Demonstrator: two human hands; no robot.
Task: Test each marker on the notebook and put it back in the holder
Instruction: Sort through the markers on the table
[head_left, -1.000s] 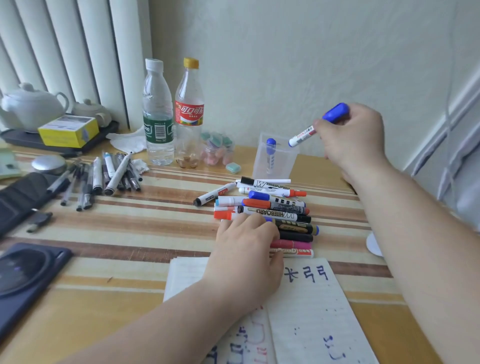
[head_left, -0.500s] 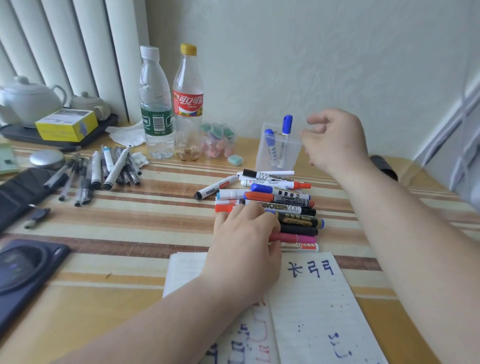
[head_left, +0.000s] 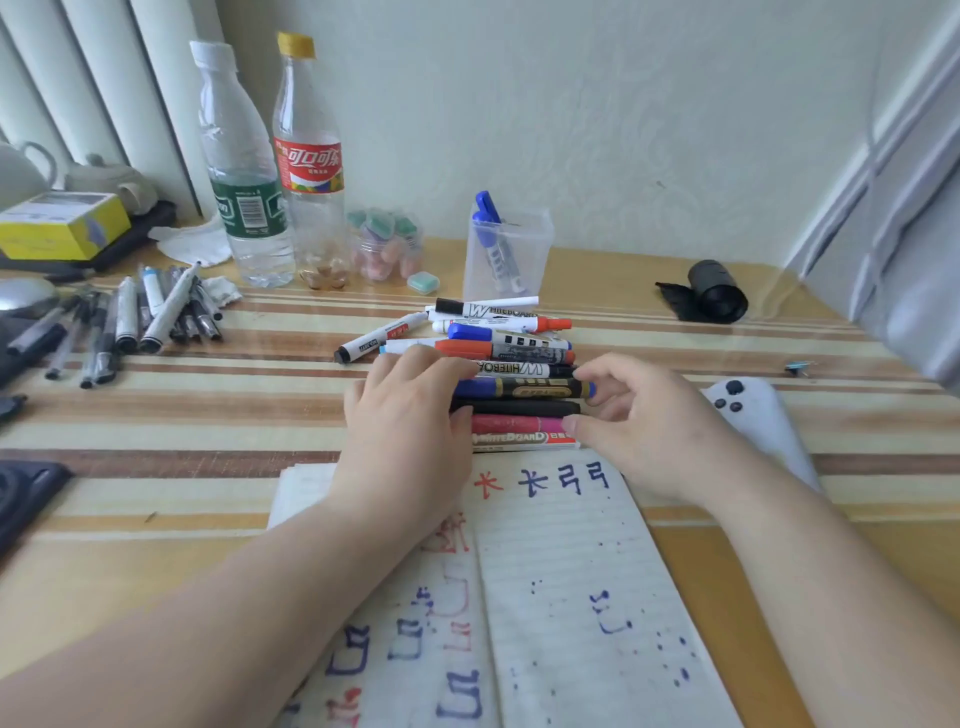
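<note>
Our left hand (head_left: 410, 431) lay spread, fingers flat across the left ends of the pile of markers (head_left: 514, 358) at the middle of the bench (head_left: 156, 415). Our right hand (head_left: 639, 421) sat at the pile's right ends with its fingers loosely curled. Its thumb touched the tip of the pink marker (head_left: 519, 423) and its forefinger was by the blue cap of the black-and-gold marker (head_left: 535, 389). We could not tell whether it pinched either one. The open notebook (head_left: 571, 571), scribbled in blue and red, lay just near of the pile. Beyond the pile stood the clear holder (head_left: 535, 249) with two blue-capped markers (head_left: 491, 234) leaning inside. A water bottle (head_left: 244, 171) and a cola bottle (head_left: 309, 156) stood far left.
</note>
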